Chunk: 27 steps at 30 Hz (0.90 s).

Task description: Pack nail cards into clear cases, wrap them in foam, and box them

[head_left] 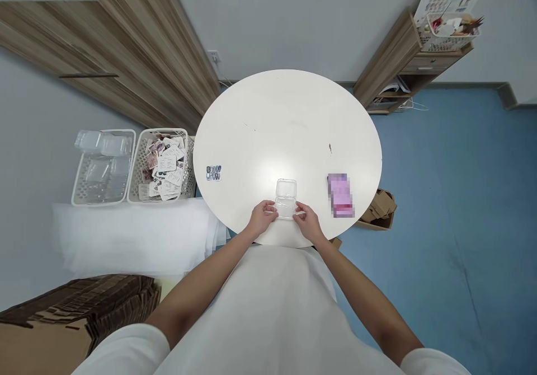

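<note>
A small clear plastic box (286, 198) stands on the white round table (285, 112) near its front edge, its hinged lid swung back away from me. My left hand (263, 217) grips the box's left side between thumb and fingers. On the opposite side my right hand (307, 220) holds the right edge the same way. Nothing can be made out inside the box. To the left on the tabletop lies a small set of dark, shiny nail-shaped pieces (213, 173) in rows. A pink pixelated rectangular object (341, 195) lies to the right.
Left of the table, one white basket (131, 176) holds clear plastic boxes and another (190, 168) printed cards. White translucent sheets (138, 235) and stacked cardboard (84, 313) are below them. A cardboard box (380, 226) sits on the floor at right. Wooden cabinets flank the back.
</note>
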### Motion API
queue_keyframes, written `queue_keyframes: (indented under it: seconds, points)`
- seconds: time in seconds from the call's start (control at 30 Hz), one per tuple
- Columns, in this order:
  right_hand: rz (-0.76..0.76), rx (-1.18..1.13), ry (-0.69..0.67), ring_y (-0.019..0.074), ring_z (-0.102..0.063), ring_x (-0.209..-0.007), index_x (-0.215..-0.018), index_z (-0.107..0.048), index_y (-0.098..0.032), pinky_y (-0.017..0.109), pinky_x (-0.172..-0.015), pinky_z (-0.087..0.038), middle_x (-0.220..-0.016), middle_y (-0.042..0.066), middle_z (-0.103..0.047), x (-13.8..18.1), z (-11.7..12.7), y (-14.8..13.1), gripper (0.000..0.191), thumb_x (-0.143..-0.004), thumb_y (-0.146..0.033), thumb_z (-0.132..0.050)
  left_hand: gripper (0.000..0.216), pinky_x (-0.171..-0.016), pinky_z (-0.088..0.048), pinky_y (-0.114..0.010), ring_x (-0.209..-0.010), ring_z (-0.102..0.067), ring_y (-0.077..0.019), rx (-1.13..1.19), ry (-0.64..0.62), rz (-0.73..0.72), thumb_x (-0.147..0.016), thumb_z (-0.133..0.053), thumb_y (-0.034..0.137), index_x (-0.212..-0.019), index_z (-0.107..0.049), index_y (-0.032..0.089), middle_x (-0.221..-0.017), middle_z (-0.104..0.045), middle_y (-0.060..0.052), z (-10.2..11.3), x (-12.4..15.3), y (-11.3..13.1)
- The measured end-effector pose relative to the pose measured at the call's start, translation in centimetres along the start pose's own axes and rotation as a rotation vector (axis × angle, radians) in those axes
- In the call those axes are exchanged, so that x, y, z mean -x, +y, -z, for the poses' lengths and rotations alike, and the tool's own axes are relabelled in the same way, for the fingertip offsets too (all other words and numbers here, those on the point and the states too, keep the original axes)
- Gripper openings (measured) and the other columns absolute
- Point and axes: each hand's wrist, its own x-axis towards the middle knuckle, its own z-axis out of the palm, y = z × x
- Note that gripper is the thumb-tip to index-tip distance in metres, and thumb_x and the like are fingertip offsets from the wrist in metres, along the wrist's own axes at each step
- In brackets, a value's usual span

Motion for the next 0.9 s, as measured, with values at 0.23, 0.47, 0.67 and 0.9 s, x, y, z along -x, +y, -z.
queue_keyframes:
  seconds: [0.23, 0.47, 0.67, 0.9]
  points:
    - [-0.034, 0.056, 0.035, 0.0117, -0.054, -0.062, -0.116, -0.048, -0.020, 0.034, -0.066, -0.050, -0.093, 0.004, -0.055, -1.1, -0.4, 0.9, 0.046, -0.070, -0.029, -0.050, 0.030, -0.074, -0.047, -0.031, -0.072, -0.058, -0.0123, -0.178, -0.030, -0.032, -0.069, -0.061, 0.023, -0.098, -0.055, 0.018, -0.088, -0.058, -0.004, 0.1, -1.3, -0.4]
    - [-0.089, 0.116, 0.115, 0.0111, -0.055, -0.069, -0.116, -0.047, -0.021, 0.031, -0.071, -0.048, -0.094, 0.003, -0.056, -1.1, -1.7, 1.1, 0.044, -0.072, -0.024, -0.049, 0.042, -0.079, -0.043, -0.028, -0.086, -0.053, -0.0134, -0.464, -0.047, -0.088, -0.071, -0.060, 0.024, -0.112, -0.050, 0.018, -0.109, -0.050, -0.007, 0.4, -1.6, -1.1]
    - [-0.049, 0.194, 0.159, 0.0139, -0.052, -0.074, -0.118, -0.045, -0.019, 0.034, -0.075, -0.047, -0.100, 0.007, -0.052, -0.5, -3.0, 0.9, 0.049, -0.070, -0.021, -0.051, 0.046, -0.079, -0.043, -0.029, -0.086, -0.051, -0.0143, -0.547, -0.066, -0.111, -0.071, -0.058, 0.020, -0.116, -0.047, 0.015, -0.107, -0.048, -0.009, 0.4, -1.6, -1.1]
    - [-0.067, 0.080, 0.072, 0.0130, -0.054, -0.076, -0.113, -0.045, -0.019, 0.031, -0.075, -0.047, -0.101, 0.006, -0.053, -0.2, -2.2, 1.3, 0.047, -0.066, -0.013, -0.043, 0.049, -0.078, -0.045, -0.029, -0.097, -0.051, -0.0168, -0.388, 0.014, -0.094, -0.070, -0.056, 0.015, -0.118, -0.044, 0.016, -0.112, -0.049, -0.010, -0.1, -0.5, -1.9]
